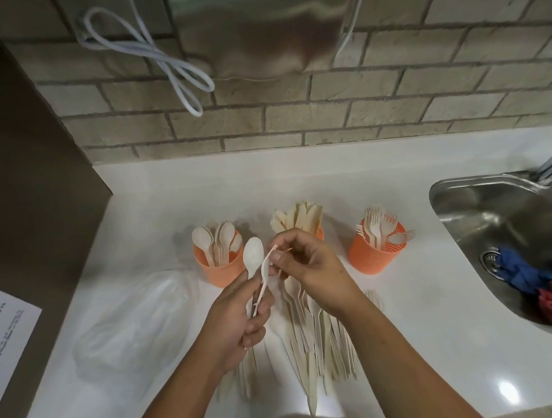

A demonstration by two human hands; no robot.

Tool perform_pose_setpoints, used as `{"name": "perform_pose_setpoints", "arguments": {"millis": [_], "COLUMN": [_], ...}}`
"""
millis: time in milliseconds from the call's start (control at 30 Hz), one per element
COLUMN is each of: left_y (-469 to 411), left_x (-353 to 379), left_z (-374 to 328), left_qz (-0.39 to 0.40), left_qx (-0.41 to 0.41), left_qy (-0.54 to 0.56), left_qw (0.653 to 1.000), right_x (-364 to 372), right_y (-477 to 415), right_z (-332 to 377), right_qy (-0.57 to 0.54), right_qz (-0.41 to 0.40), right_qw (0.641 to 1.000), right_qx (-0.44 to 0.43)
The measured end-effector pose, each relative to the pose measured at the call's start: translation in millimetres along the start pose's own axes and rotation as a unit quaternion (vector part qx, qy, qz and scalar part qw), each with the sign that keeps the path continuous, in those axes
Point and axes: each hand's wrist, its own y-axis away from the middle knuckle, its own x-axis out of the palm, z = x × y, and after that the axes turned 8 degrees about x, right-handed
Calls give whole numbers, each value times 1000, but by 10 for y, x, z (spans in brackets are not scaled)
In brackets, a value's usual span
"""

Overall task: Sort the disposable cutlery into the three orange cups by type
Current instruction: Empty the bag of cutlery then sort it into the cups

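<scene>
Three orange cups stand in a row on the white counter. The left cup (pixel 222 272) holds spoons, the middle cup (pixel 318 232), mostly hidden behind my right hand, holds knives, and the right cup (pixel 373 256) holds forks. My left hand (pixel 239 324) grips the handle of a pale spoon (pixel 253 257), bowl upward, in front of the left cup. My right hand (pixel 307 265) pinches a second thin piece of cutlery (pixel 265 274) edge-on beside the spoon; its type is unclear. A pile of loose cutlery (pixel 311 336) lies on the counter under my hands.
A crumpled clear plastic bag (pixel 136 324) lies to the left of the pile. A printed sheet (pixel 4 338) sits at the left edge. A steel sink (pixel 509 246) with blue and red cloths is at the right. A brick wall runs behind the counter.
</scene>
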Motion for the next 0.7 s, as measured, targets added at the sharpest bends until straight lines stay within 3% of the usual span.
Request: {"name": "perform_pose_setpoints", "arguments": {"millis": [100,200,267,333,400,500,600,700], "left_y": [-4,-27,-18,-1,14,-1,-24,-98], "left_x": [87,146,183,238,308,441,619,681], "left_z": [37,113,151,179,197,203,175,156], "left_qz": [-15,-61,-81,-90,-90,-86,-84,-98], "left_qx": [0,11,12,14,29,60,110,150], "left_qy": [-34,-72,-99,-114,-115,-141,-151,-155], "left_qw": [999,995,992,989,989,984,979,972], "right_x": [-109,-397,-720,-1089,-1396,-1663,-1720,-1706], "right_y": [52,132,203,265,301,257,173,174], "right_z": [75,249,366,431,440,285,-27,-288], "right_qy": [-35,-27,52,151,215,320,374,455], "right_qz": [-61,-190,-310,-414,-466,-456,-385,-345], "right_qw": [997,976,936,873,827,800,827,814], "right_qx": [-26,-99,-157,-208,-230,-224,-168,-109]}}
